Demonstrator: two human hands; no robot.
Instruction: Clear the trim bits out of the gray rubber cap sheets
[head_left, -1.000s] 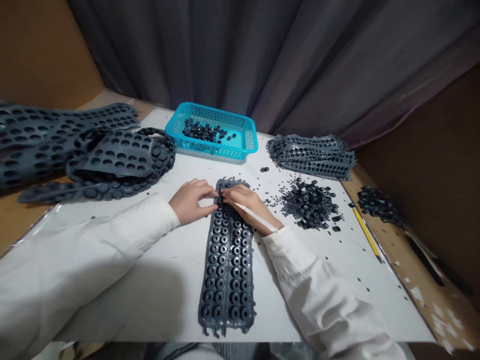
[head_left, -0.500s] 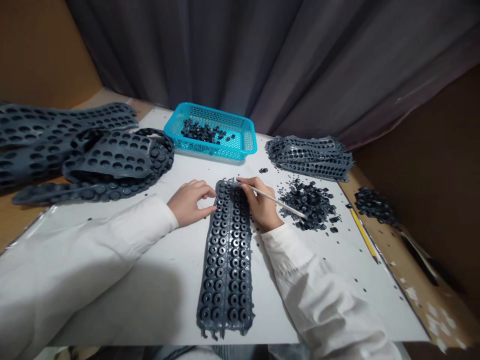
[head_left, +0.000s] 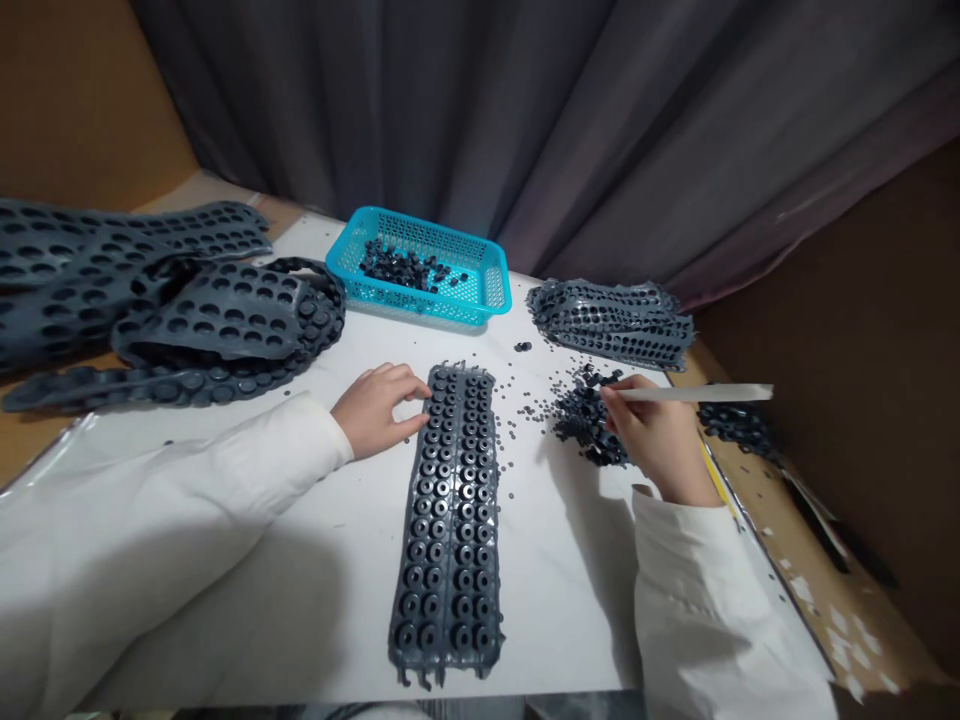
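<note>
A dark grey moulded rubber sheet (head_left: 448, 520) lies lengthwise in front of me, with rows of ring-shaped pieces standing up from it. At its upper left edge rests my left hand (head_left: 381, 408), thumb and fingers apart, the fingertips at or just touching the edge. My right hand (head_left: 660, 440) is over the pile of small black rubber bits (head_left: 589, 415) and pinches a thin whitish stick (head_left: 705, 393). The stick's far end points right; whether its other tip holds anything is hidden by the fingers.
A blue perforated basket (head_left: 420, 310) holds small black pieces. Holed rubber sheets (head_left: 225, 310) are heaped at left, and stacked strips (head_left: 611, 318) lie at back right. Another black pile (head_left: 739, 428), a yellow pencil-like stick (head_left: 721, 478) and white scraps (head_left: 840, 625) are along the right side.
My right hand has moved right with the stick, from the sheet's top end to the black pile. The stick has swung round to point right. My left hand has stayed at the edge.
</note>
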